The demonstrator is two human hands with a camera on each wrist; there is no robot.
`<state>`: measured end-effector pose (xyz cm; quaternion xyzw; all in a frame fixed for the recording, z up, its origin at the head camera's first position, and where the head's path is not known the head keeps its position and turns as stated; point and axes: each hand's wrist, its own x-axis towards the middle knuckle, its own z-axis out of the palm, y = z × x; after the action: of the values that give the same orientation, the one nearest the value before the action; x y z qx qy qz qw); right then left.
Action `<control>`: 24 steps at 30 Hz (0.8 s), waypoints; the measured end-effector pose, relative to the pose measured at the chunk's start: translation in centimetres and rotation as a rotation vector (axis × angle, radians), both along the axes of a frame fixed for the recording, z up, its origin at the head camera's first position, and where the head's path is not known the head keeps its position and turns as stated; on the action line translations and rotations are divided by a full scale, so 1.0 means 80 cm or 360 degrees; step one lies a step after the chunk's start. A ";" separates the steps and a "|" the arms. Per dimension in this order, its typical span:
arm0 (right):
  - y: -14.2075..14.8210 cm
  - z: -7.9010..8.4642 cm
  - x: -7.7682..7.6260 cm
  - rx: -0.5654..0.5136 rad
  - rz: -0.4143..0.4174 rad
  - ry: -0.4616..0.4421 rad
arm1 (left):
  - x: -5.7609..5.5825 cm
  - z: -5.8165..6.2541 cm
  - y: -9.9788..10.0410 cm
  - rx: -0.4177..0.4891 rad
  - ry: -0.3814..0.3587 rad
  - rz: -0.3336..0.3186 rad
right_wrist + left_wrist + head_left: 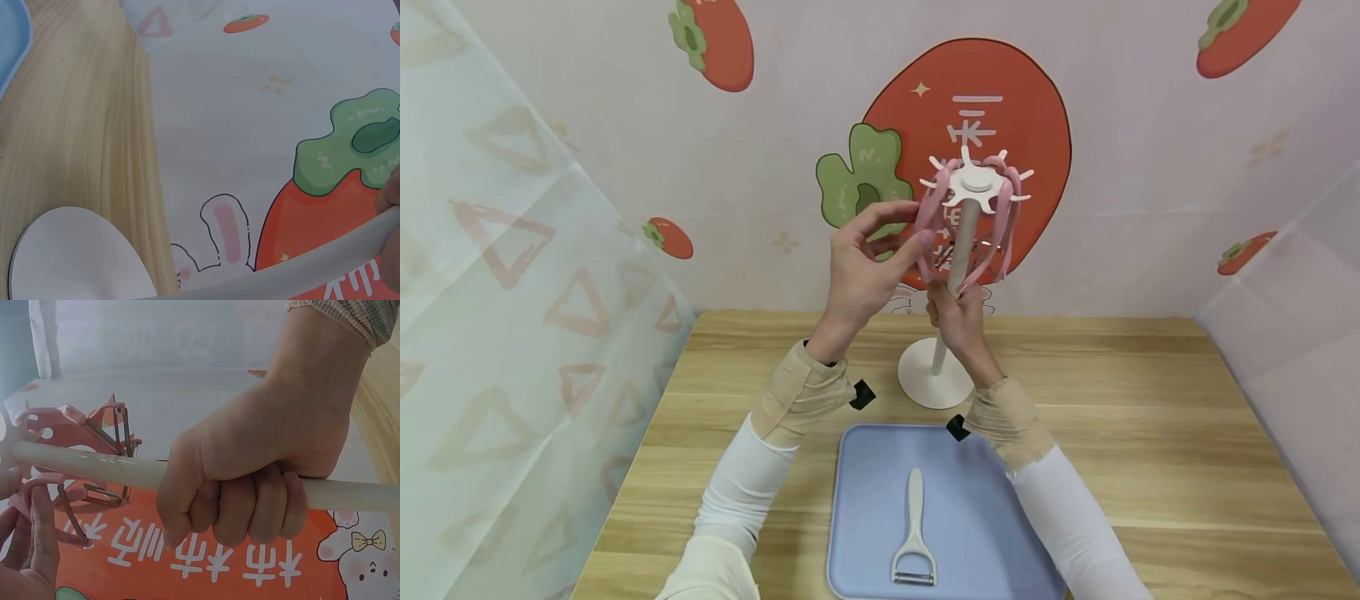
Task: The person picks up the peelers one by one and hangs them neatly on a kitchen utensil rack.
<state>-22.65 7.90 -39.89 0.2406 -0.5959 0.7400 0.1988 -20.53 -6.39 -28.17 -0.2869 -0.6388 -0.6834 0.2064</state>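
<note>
A white stand with a pronged top [977,179] rises from a round base [925,379]. Pink peelers [56,428] with metal blades hang from its prongs around the pole [94,464]. My left hand [867,271] is at the left side of the top, thumb and fingers pinching one pink peeler [929,208]. Seen from the left wrist, that left hand [28,550] is partly cut off by the frame edge. My right hand [958,321] grips the pole below the peelers, and its fingers [240,509] wrap round it. Only a bit of the right hand [392,250] shows in the right wrist view.
A blue tray [868,500] lies on the wooden table [1150,450] near the front. On it rests a pale grey peeler [915,517], its blade toward me. Behind the stand is a wall covering [775,167] printed with persimmons.
</note>
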 end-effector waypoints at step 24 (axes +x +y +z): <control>0.000 0.000 0.002 0.0005 -0.0028 -0.0029 | 0.001 -0.002 -0.001 -0.0090 -0.0002 -0.0050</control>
<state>-22.51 7.89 -39.90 0.2290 -0.6010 0.7393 0.1994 -20.43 -6.50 -28.33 -0.3022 -0.6533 -0.6684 0.1871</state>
